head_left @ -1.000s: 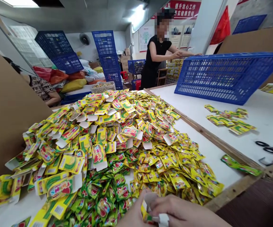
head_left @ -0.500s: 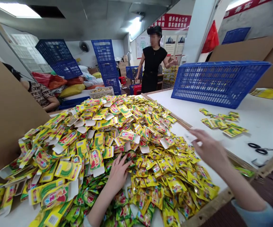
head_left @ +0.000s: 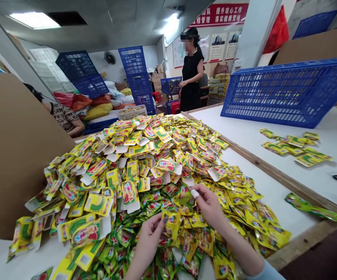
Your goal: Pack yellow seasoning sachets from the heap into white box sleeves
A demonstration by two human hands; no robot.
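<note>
While crinkly foil sachets (head_left: 185,217) lie heaped, both hands pinch one each

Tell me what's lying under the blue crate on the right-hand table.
The blue crate stands tilted on the white table. Through its mesh only bare tabletop shows; the space behind it is hidden.

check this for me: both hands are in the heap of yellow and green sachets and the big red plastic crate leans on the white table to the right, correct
Not quite: the head view shows the big plastic crate is blue, not red. The rest holds: the left hand and right hand are in the heap of yellow and green sachets, and the crate leans on the white table to the right.
</note>
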